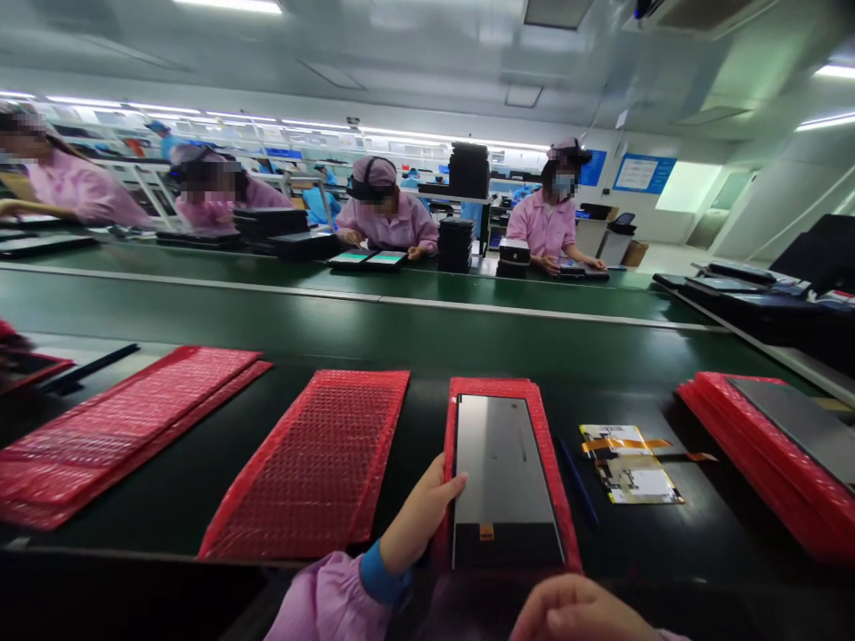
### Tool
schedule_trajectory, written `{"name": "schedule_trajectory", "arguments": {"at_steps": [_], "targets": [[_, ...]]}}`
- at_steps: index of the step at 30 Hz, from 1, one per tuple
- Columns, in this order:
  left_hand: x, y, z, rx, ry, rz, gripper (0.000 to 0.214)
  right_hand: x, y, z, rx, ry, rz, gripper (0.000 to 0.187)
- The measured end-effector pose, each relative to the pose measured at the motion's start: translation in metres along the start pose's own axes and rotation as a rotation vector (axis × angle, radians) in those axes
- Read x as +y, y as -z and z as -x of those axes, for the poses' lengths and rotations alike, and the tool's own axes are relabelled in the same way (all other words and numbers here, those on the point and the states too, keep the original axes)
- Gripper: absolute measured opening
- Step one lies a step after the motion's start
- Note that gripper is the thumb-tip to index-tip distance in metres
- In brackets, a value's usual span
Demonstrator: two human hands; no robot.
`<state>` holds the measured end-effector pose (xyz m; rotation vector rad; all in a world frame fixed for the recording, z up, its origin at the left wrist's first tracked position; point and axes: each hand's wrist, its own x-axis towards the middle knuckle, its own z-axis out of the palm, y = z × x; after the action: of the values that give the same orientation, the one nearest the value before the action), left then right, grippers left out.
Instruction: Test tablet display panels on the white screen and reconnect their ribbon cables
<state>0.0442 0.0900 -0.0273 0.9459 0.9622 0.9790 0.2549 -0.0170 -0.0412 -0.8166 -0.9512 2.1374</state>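
A dark glass display panel [504,476] lies on a red bubble-wrap sheet [548,445] on the black work surface in front of me. My left hand [420,516] rests at the panel's left edge, thumb on the glass, fingers curled round the edge of panel and red sheet. My right hand [578,610] shows only in part at the bottom edge, below the panel, fingers curled; what it holds, if anything, is hidden. A small circuit board with orange tape [631,463] lies to the right of the panel, a blue pen [578,481] between them.
Red bubble-wrap stacks lie at left [126,427], centre [317,463] and right [754,454], the right one with a panel [802,423] on top. A green conveyor belt [334,316] runs across. Several people in pink coats [391,223] work at the far side.
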Motion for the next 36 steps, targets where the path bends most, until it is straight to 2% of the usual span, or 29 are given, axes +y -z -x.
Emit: {"name": "schedule_trajectory", "arguments": {"at_steps": [1,2,4,5,7,9,11,13,14,16,20,22,24,27,31,33,36], "targets": [[-0.002,-0.001,-0.003,0.001,-0.015,-0.007,0.054,-0.002,0.005,0.005,0.092,0.094,-0.028,0.026],[-0.003,-0.002,-0.005,0.001,-0.03,-0.014,0.055,-0.005,0.012,0.008,0.237,0.226,-0.096,0.023],[-0.007,-0.006,-0.012,0.005,-0.058,-0.034,0.057,-0.019,0.028,0.011,0.58,0.506,-0.245,0.027],[-0.008,-0.008,-0.015,0.009,-0.071,-0.047,0.057,-0.029,0.037,0.011,0.712,0.608,-0.287,0.032],[-0.01,-0.01,-0.018,0.032,-0.097,-0.083,0.061,-0.049,0.055,0.008,0.801,0.675,-0.307,0.039],[-0.009,-0.011,-0.015,0.091,-0.14,-0.127,0.067,-0.067,0.069,0.004,0.775,0.664,-0.272,0.037],[-0.004,-0.01,-0.005,0.198,-0.245,-0.23,0.072,-0.079,0.072,-0.001,0.739,0.671,-0.202,0.036],[0.002,-0.01,0.009,0.267,-0.358,-0.342,0.071,-0.082,0.064,-0.007,0.709,0.68,-0.086,0.036],[0.006,-0.011,0.016,0.261,-0.385,-0.363,0.068,-0.08,0.055,-0.01,0.692,0.669,-0.009,0.036],[0.012,-0.013,0.029,0.172,-0.341,-0.295,0.068,-0.072,0.034,-0.018,0.644,0.608,0.176,0.035],[0.017,-0.018,0.039,-0.064,-0.053,-0.061,0.082,-0.048,-0.009,-0.032,0.529,0.483,0.585,0.026],[0.018,-0.017,0.039,-0.152,0.073,0.021,0.082,-0.04,-0.02,-0.037,0.515,0.473,0.755,0.02],[0.019,-0.014,0.039,-0.212,0.146,0.091,0.077,-0.034,-0.025,-0.04,0.52,0.47,0.879,0.023],[0.023,-0.011,0.041,-0.296,0.183,0.105,0.064,-0.029,-0.022,-0.04,0.517,0.451,0.987,0.029],[0.027,-0.014,0.046,-0.464,0.165,-0.015,0.044,-0.026,-0.016,-0.037,0.48,0.449,1.081,0.038],[0.025,-0.017,0.046,-0.457,0.139,-0.016,0.044,-0.024,-0.017,-0.033,0.482,0.479,1.106,0.04],[0.02,-0.02,0.045,-0.341,0.075,-0.011,0.045,-0.02,-0.024,-0.028,0.645,0.568,0.977,0.029]]}}
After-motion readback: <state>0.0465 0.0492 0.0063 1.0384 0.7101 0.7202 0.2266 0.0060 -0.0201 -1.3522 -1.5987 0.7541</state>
